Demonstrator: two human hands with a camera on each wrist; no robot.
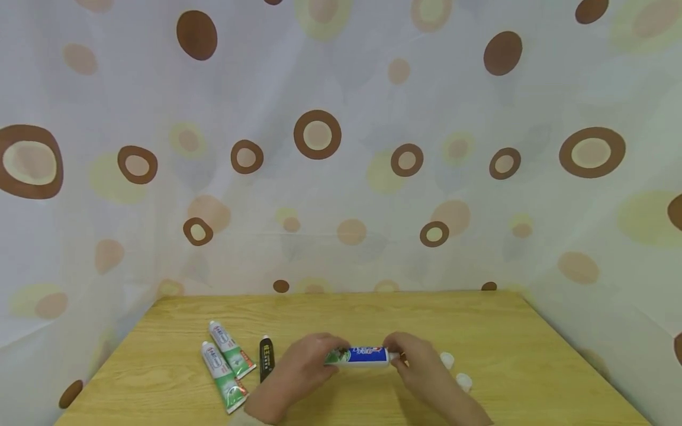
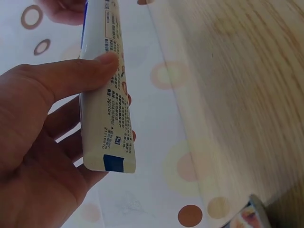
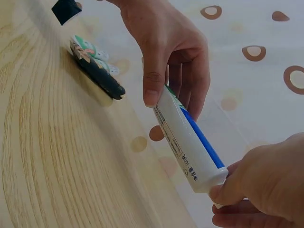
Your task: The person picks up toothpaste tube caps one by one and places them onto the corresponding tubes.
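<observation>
A white, blue and green toothpaste tube (image 1: 367, 355) is held level over the table between both hands. My left hand (image 1: 309, 364) grips its flat crimped end, the thumb (image 2: 97, 71) lying along the printed back in the left wrist view. At the other end, my right hand (image 1: 421, 370) pinches the narrow neck between thumb and fingers (image 3: 232, 185); those fingers hide most of the neck. Two small white caps (image 1: 447, 360) lie on the table just right of the right hand.
Two green-and-white toothpaste tubes (image 1: 218, 370) lie side by side on the left of the wooden table (image 1: 426, 313). A black tube (image 1: 266, 355) lies between them and the left forearm. A spotted curtain (image 1: 351, 195) hangs behind the table and along both sides.
</observation>
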